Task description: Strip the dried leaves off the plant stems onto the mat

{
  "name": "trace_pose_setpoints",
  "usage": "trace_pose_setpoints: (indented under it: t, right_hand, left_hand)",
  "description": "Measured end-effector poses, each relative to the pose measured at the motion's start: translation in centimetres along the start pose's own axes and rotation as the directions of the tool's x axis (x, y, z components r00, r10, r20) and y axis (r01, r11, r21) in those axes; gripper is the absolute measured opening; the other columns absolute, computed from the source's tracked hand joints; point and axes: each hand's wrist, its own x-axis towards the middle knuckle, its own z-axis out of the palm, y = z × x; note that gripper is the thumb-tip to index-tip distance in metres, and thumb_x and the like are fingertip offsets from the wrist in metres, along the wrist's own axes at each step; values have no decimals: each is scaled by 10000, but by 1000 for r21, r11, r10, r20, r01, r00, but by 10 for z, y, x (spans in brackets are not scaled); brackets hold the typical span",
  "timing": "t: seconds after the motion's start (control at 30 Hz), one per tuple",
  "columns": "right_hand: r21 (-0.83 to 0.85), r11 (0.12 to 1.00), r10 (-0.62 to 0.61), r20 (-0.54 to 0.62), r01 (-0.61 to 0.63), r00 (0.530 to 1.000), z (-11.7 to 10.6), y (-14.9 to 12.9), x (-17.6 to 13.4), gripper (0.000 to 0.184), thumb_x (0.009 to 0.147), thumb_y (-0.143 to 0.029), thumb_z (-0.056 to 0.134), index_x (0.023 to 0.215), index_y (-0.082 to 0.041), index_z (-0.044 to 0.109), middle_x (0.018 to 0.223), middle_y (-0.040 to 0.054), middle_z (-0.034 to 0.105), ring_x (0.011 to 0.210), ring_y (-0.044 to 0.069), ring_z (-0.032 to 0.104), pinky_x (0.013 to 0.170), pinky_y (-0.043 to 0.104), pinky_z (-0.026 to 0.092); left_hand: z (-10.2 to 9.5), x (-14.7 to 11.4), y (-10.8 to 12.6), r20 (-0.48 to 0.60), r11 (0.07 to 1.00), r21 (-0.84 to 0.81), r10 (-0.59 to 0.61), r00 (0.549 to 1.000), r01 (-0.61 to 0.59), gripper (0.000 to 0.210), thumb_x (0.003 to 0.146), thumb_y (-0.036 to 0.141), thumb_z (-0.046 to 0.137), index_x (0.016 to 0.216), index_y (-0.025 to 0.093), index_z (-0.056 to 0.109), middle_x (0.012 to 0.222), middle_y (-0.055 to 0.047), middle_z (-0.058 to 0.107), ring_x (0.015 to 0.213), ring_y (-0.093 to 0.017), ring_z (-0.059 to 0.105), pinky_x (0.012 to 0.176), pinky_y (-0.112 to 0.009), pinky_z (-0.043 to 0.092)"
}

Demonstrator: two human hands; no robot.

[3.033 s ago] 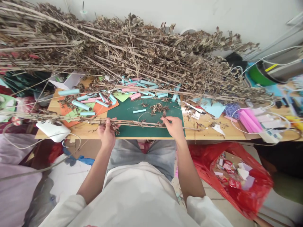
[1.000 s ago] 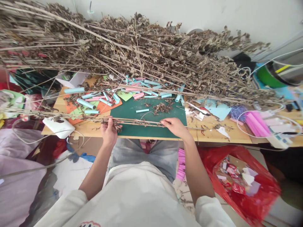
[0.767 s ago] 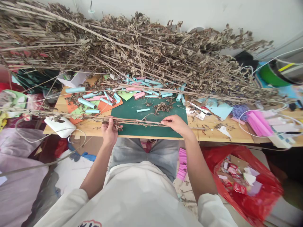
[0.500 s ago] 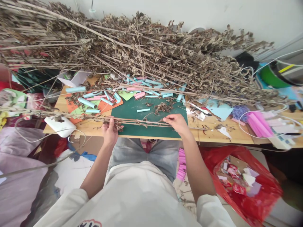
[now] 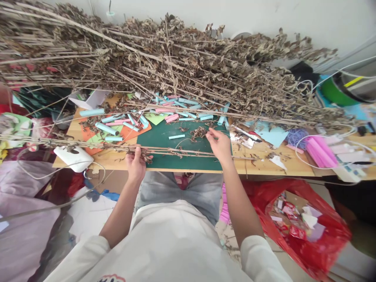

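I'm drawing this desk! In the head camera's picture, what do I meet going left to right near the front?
White plastic thing, left hand, lone blue tube, dry leaf clump, right hand, white paper scrap, pink bundle.

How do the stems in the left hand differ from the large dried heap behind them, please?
The stems are few and sparsely leaved; the heap is a broad, leafy mass. The left hand holds the stems, while the heap lies farther back, unheld. Both are dry-looking, brownish plant matter.
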Motion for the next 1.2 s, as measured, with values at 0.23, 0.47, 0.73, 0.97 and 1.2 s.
trace_pose_setpoints:
  t: [0.23,0.47,0.73,0.97,1.2]
  right_hand:
    - [-46,984,-138,429,174,893,1,-29,-24,319,906,-458,537,978,-253,771,925,46,758,823,209,643,784,334,484]
    - [87,993,23,547,-84,837,11,-24,-20,266,795,-449,645,769,-211,762,751,29,745,681,174,643,663,275,454]
    - [54,997,19,528,-56,849,9,-35,-19,222,800,-373,596,722,-188,692,690,12,701,624,133,572,634,252,396]
    - [9,998,59,395,-68,917,15,-28,-22,165,819,-293,560,755,-196,677,693,8,692,622,140,583,625,257,406]
    - [228,974,7,-6,-6,1000,11,-10,-5,282,832,-405,608,947,-182,735,953,68,734,780,165,647,703,275,516]
  left_hand:
    - [-2,-1,0,21,1000,0,-12,1000,12,400,709,449,819,906,182,596,695,17,673,558,-134,682,459,-198,553]
    - [-4,-1,-2,39,1000,8,-11,999,11,427,692,464,827,920,189,593,698,14,672,589,-156,703,460,-203,549]
    - [-3,0,-2,31,1000,2,-2,1000,1,425,688,453,835,902,177,594,685,19,668,565,-126,674,482,-198,556]
    - [-5,2,-4,12,1000,-4,3,1000,-3,382,708,416,826,904,172,607,699,28,665,576,-109,666,504,-196,568]
    - [-4,2,-5,2,1000,3,25,1000,-25,407,695,445,827,902,171,607,701,22,675,582,-120,680,508,-201,570]
